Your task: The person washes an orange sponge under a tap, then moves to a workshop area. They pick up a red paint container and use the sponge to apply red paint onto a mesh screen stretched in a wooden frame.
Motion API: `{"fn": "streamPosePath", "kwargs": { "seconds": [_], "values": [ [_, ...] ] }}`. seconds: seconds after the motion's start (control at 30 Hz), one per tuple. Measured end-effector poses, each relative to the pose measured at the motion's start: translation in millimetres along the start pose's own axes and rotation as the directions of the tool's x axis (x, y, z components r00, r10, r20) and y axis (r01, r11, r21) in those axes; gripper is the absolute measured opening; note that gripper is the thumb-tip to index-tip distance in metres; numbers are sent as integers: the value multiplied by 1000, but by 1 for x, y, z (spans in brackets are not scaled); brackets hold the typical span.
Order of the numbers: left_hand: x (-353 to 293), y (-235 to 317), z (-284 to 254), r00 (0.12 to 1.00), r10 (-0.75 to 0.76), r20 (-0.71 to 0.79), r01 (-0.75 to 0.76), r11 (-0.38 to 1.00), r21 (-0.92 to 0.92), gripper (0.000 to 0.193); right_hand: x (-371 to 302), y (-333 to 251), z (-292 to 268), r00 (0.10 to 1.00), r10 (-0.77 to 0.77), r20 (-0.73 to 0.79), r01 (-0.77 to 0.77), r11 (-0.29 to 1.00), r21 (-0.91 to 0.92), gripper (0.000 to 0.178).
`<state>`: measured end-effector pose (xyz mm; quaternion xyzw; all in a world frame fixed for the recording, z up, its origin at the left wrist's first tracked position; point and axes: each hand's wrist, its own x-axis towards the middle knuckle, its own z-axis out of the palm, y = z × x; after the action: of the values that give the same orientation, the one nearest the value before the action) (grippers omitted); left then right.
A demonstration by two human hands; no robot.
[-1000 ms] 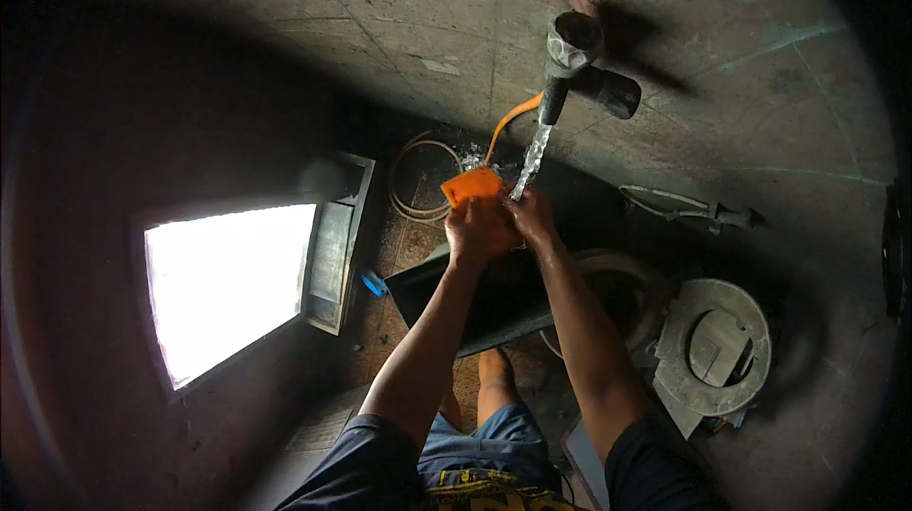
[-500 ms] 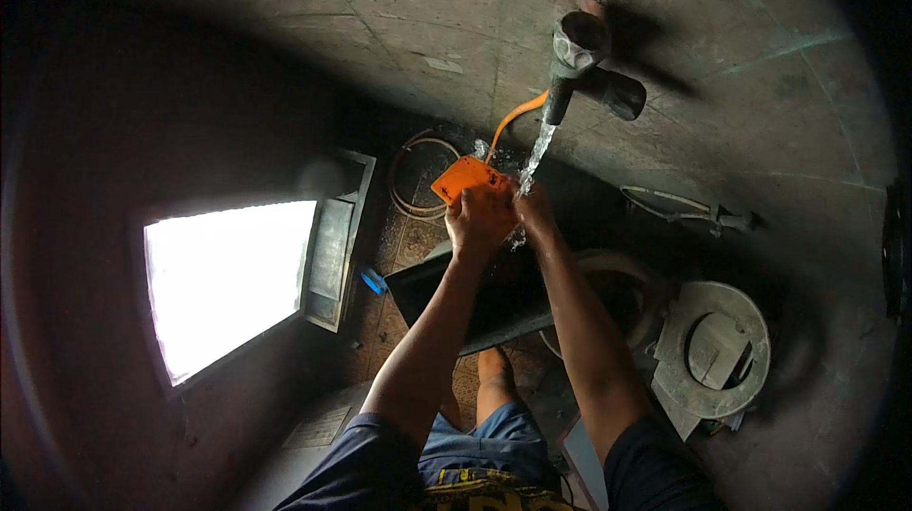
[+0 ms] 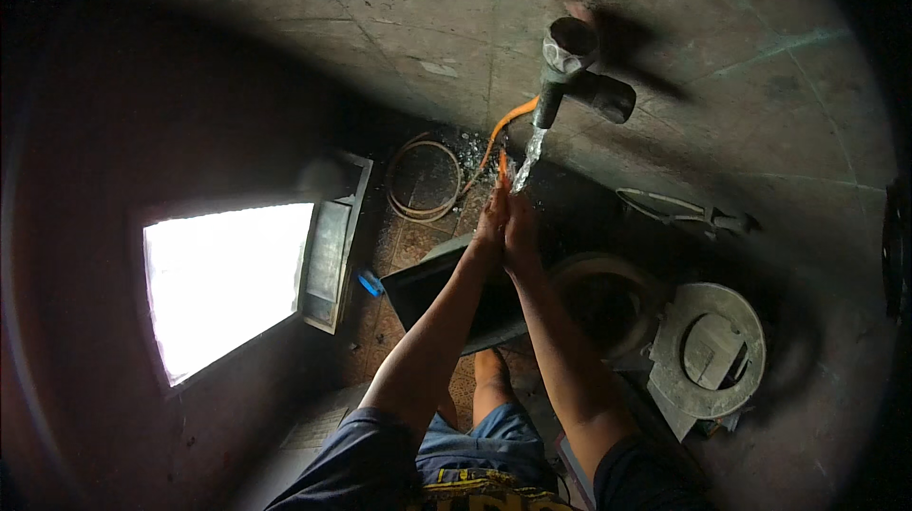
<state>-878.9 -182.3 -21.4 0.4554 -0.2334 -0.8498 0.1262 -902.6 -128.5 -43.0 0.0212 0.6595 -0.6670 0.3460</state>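
Observation:
My left hand (image 3: 491,218) and my right hand (image 3: 522,223) are pressed palm to palm, fingers pointing up. An orange pad (image 3: 503,165) is squeezed between them, and only its thin top edge shows above the fingertips. A stream of water (image 3: 528,156) falls from a grey metal tap (image 3: 562,63) on the wall and lands on my right fingertips. My arms are stretched out above a dark rectangular tray (image 3: 429,285) on the floor.
An orange hose (image 3: 501,127) runs from the tap down to a pale coiled hose (image 3: 421,179). A round bucket (image 3: 594,294) and a grey round lid (image 3: 708,350) lie to the right. A bright framed opening (image 3: 226,281) is on the left, with a small blue object (image 3: 369,283) beside it.
The orange pad was held flat and wide under the water by both hands. Now my palms have closed together over it, hiding nearly all of it.

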Motion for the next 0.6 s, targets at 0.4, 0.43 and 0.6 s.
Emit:
{"fn": "streamPosePath", "kwargs": {
  "seconds": [0.4,0.43,0.6],
  "values": [
    [35,-11,-63,999,-6,-43,2,996,-87,25,-10,-8,-24,981,-157,112,182,946,-267,34],
    [36,-14,-72,994,-57,-93,59,998,18,29,-12,-14,-23,970,-3,242,39,989,-144,33],
    [23,-5,-48,983,-104,-150,162,877,453,41,-17,-22,-12,995,-51,87,87,869,-488,30]
  ]
}}
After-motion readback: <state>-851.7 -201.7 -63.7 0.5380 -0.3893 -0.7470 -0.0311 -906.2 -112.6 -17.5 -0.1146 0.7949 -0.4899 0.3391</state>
